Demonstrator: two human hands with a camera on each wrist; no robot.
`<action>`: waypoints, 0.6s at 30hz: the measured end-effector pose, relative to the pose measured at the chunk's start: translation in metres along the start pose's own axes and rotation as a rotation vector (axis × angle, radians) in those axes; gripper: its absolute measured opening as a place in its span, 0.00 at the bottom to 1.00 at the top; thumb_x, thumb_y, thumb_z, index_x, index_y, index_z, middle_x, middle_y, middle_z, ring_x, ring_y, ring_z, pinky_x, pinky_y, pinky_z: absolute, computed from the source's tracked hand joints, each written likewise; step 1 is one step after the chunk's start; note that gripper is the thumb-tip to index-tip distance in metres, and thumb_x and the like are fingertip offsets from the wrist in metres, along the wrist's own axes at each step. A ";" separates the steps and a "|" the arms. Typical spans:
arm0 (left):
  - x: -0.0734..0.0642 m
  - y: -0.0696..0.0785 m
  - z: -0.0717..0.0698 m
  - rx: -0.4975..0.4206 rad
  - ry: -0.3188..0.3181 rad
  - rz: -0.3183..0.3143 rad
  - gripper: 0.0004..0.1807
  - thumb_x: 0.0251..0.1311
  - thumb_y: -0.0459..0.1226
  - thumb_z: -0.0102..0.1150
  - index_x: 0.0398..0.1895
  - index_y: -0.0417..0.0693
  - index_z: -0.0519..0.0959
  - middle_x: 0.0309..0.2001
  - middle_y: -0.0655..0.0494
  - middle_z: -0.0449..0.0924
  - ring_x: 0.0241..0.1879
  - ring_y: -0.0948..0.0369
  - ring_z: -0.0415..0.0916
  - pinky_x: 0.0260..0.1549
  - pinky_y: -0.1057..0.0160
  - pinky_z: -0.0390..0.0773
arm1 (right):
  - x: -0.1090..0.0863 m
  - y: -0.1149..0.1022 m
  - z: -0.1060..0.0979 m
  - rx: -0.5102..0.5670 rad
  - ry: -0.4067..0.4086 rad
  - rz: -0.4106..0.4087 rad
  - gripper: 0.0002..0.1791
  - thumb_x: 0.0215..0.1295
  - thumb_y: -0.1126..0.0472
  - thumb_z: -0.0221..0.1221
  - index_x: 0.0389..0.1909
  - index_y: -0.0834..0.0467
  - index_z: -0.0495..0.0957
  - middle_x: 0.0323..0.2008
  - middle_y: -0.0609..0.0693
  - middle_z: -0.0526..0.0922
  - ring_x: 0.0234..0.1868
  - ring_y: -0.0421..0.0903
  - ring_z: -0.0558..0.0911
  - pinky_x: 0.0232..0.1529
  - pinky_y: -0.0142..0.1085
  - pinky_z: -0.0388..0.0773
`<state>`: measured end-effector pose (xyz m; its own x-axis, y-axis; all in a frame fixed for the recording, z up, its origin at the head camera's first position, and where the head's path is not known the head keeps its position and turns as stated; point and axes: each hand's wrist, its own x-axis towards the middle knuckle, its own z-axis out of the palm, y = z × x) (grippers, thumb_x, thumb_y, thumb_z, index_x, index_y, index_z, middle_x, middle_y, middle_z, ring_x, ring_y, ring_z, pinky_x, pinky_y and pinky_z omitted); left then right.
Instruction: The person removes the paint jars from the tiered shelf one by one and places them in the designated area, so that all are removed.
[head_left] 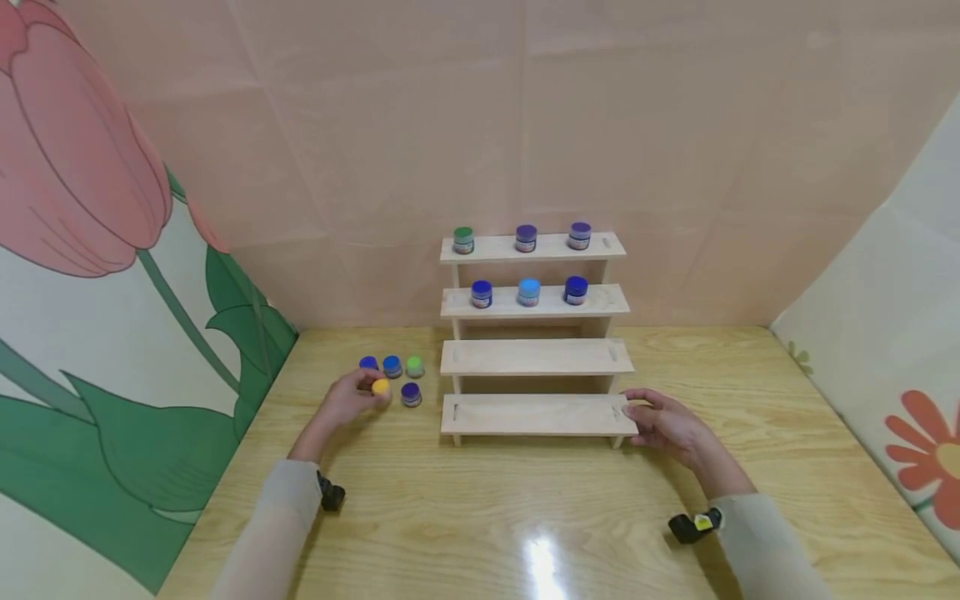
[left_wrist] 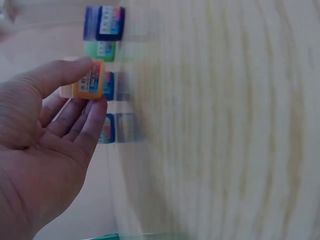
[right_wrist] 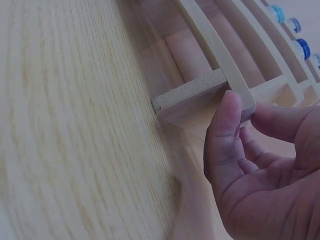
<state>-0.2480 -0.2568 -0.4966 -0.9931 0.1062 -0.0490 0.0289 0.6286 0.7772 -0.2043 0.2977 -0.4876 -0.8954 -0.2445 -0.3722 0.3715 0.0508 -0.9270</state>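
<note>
My left hand (head_left: pixel 352 397) pinches a small jar with a yellow lid (head_left: pixel 381 387) between thumb and fingers; its printed label shows in the left wrist view. Close around it on the table stand jars with a dark purple lid (head_left: pixel 411 395), a light green lid (head_left: pixel 415 367), a blue lid (head_left: pixel 392 366) and a darker blue lid (head_left: pixel 367 363). A pale wooden four-step rack (head_left: pixel 536 357) is in the middle. At the right end of its lowest shelf, my right hand (head_left: pixel 671 425) grips the board's corner, thumb and forefinger on either side in the right wrist view.
The top step bears a green-lidded jar (head_left: pixel 463 241) and two purple-lidded jars (head_left: pixel 526 238). One step lower are two dark blue jars (head_left: pixel 575 290) flanking a light blue jar (head_left: pixel 528 292). A wall stands behind the wooden table (head_left: pixel 465 517), and patterned panels rise at both sides.
</note>
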 end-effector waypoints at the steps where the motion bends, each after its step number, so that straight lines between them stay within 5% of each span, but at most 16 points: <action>1: 0.001 -0.001 0.001 0.000 -0.002 -0.001 0.21 0.63 0.36 0.69 0.57 0.39 0.77 0.54 0.41 0.80 0.56 0.45 0.77 0.57 0.46 0.77 | 0.000 0.000 0.000 0.001 0.001 0.000 0.22 0.75 0.62 0.57 0.66 0.59 0.65 0.41 0.47 0.81 0.38 0.41 0.83 0.36 0.34 0.85; 18: 0.008 -0.008 0.009 0.004 -0.009 -0.044 0.21 0.61 0.36 0.70 0.56 0.42 0.77 0.51 0.45 0.81 0.53 0.49 0.77 0.56 0.47 0.77 | 0.002 0.003 -0.002 0.008 -0.007 -0.010 0.22 0.75 0.61 0.58 0.66 0.58 0.66 0.41 0.47 0.81 0.38 0.41 0.83 0.36 0.35 0.85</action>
<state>-0.2549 -0.2541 -0.5087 -0.9924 0.0850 -0.0887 -0.0145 0.6356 0.7719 -0.2055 0.2998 -0.4917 -0.8974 -0.2517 -0.3623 0.3642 0.0405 -0.9304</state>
